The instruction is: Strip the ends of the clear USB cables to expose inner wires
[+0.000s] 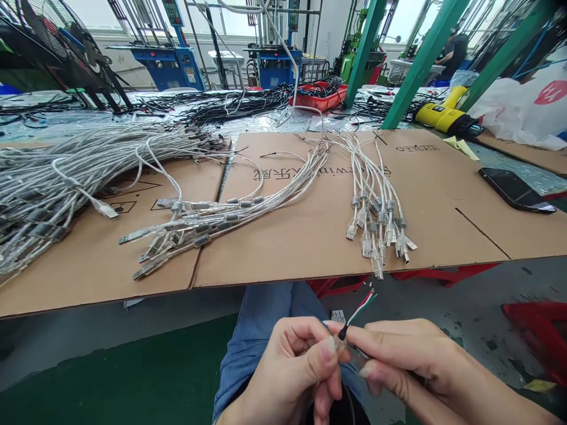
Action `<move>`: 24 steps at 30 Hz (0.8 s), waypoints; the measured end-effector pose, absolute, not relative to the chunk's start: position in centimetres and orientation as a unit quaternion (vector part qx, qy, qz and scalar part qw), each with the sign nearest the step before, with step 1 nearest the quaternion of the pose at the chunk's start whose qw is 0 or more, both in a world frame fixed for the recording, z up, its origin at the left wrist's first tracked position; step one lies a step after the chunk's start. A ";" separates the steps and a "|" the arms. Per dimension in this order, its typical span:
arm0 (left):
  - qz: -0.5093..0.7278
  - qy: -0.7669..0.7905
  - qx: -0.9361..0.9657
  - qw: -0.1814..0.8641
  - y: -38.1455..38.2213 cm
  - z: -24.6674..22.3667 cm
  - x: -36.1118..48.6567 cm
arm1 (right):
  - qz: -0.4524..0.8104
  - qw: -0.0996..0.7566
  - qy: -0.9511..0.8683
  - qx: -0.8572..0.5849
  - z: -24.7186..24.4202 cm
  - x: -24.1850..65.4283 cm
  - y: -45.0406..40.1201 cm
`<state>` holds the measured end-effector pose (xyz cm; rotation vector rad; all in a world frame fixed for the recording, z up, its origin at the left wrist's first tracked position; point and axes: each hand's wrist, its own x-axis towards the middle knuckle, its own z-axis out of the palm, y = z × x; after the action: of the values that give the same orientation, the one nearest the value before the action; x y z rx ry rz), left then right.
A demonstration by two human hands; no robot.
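Over my lap, in front of the table edge, my left hand (pixel 305 366) pinches a small clear piece (pixel 340 344) between thumb and forefinger. A black cable end (pixel 342 332) stands up from it, with thin red, white and green wires (pixel 362 305) fanned out at the top. My right hand (pixel 398 357) is closed on the same piece from the right, its fingertips close to those of my left hand. On the cardboard (pixel 274 248) lie a bundle of clear USB cables (pixel 266 203) and a smaller bunch (pixel 376 200) with plugs near the front edge.
A big pile of clear cables (pixel 80 171) covers the left side. Black cables (pixel 230 103) and a red tray (pixel 321 97) are behind. To the right are a phone (pixel 516 189), a yellow tool (pixel 443 120), a plastic bag (pixel 527 109) and green posts (pixel 423 65).
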<state>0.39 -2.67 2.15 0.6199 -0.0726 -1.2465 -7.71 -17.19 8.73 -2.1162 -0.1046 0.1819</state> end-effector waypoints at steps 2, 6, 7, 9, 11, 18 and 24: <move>-0.575 -0.035 0.282 0.767 -2.7 2.1 0.4 | 0.075 0.470 -0.064 -0.877 8.9 -7.8 -17.4; -0.580 -0.044 0.285 0.762 -2.7 1.8 0.4 | 0.072 0.443 -0.084 -0.890 9.0 -7.7 -17.4; -0.582 -0.048 0.283 0.761 -2.7 1.7 0.4 | 0.066 0.439 -0.080 -0.892 9.0 -7.7 -17.3; -0.586 -0.051 0.277 0.760 -2.8 1.6 0.4 | 0.053 0.452 -0.068 -0.888 8.9 -7.6 -17.1; -0.590 -0.047 0.265 0.762 -2.8 1.5 0.4 | 0.052 0.479 -0.051 -0.875 8.9 -7.6 -16.9; -0.604 -0.043 0.228 0.762 -2.7 1.6 0.4 | 0.075 0.487 -0.024 -0.870 9.2 -7.8 -17.0; -0.605 -0.051 0.225 0.762 -2.6 1.4 0.3 | 0.063 0.466 -0.066 -0.880 9.4 -7.4 -17.3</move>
<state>0.33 -2.63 1.44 0.4884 -0.1111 -1.3162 -7.40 -17.29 9.44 -2.1598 -0.1612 0.1538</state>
